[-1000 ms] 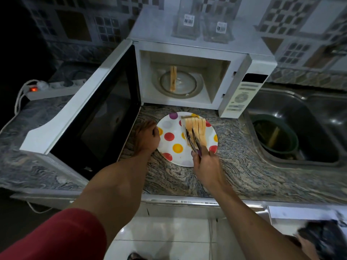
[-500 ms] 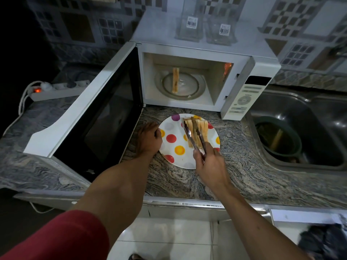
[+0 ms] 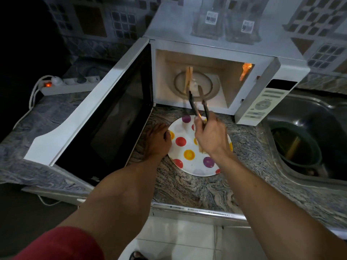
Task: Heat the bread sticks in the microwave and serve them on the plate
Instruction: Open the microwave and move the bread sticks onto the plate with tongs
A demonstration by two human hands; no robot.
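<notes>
Right hand is gripping the tongs and has lifted them off the plate; half a second back the tips were down among the bread sticks on the plate, now they are reaching into the mouth of the microwave, arms parted and carrying nothing. Tips are arriving just beside the lower end of the last bread sticks, which are lying on the glass turntable, left of centre, looking like two pressed together though I cannot be sure of the count. Most of the batch is sitting on the plate already, largely hidden under the right hand, only a pale end showing at its heel. Judging from this, the heating is done and serving is nearing its end: one more pick and carry.

Left hand is resting on the counter with fingers against the plate's left rim, steadying it; whether they are curling round the edge I cannot tell.

Surroundings: microwave door is swung wide to the left, clear of the reach. Two clear containers are standing on the microwave top. Power strip with a lit red switch is lying at the far left. Sink at right is holding a dark green bowl. Nothing is standing between tongs and sticks; the low cavity roof is the only constraint on lifting out
</notes>
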